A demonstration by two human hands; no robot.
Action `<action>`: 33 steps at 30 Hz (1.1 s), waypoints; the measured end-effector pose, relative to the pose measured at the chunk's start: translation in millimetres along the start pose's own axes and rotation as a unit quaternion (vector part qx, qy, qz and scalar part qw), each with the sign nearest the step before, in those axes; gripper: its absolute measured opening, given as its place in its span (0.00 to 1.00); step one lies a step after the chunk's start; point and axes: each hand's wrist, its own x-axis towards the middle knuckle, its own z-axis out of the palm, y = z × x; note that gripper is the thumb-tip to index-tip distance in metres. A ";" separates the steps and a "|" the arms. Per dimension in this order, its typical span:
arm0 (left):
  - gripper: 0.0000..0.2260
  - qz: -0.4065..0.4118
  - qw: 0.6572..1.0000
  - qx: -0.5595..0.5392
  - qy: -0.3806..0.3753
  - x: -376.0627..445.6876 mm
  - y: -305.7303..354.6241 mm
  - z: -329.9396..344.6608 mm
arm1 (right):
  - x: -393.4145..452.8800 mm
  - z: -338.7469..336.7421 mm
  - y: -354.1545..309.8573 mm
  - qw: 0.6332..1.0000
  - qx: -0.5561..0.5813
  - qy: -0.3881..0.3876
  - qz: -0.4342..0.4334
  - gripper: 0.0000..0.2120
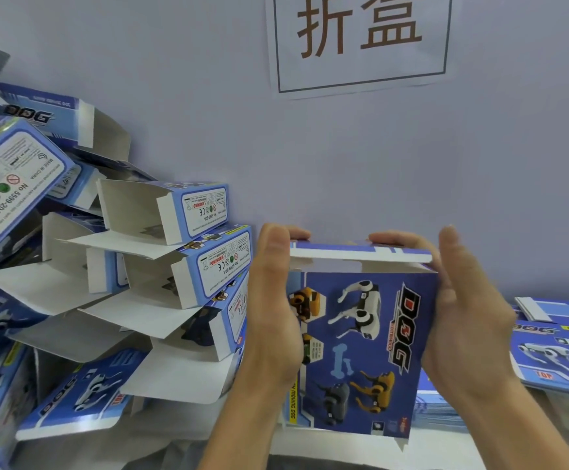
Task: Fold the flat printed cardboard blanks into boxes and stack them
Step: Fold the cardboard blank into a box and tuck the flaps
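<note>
The person's left hand (273, 300) clasps the left side of the box (361, 344), palm flat against the side wall and fingers curling over the far top corner. The right hand (463, 310) mirrors it on the right side, its fingertips hooked over the top flap (361, 254) and pressing it down toward the body. Holding from both sides probably keeps the opened tube square while the flap is bent along its crease; the flap seems partly folded and not yet tucked in, since a white gap shows beneath it.

The box is held upright in front of the person, just before the pale wall (344, 157) and between the two heaps of cardboard. Its front panel is blue, printed with white, yellow and grey robot dogs, a pale blue bone and the word DOG running sideways. The lower end looks open, with a white tab showing at the bottom corner.

To the left, a leaning stack of folded boxes (181, 252) rests against the wall, many with white flaps left open. To the right lies a low pile of flat blanks (554, 351), waiting. A paper sign (361, 42) with large characters hangs on the wall above.
</note>
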 end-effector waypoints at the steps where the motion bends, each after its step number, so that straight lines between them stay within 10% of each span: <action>1: 0.19 -0.001 1.000 0.012 -0.007 0.5 -0.3 -0.1 | 0.3 1.3 -0.3 1.000 -0.025 0.002 -0.002 0.24; 6: 0.05 0.002 0.999 0.014 -0.047 1.0 -2.7 -1.0 | 2.9 5.5 -2.7 0.997 -0.078 0.018 -0.021 0.15; 33: 0.07 0.024 0.992 -0.001 -0.126 6.8 0.5 -16.7 | 3.5 -7.3 -5.4 1.000 -0.013 0.008 -0.005 0.06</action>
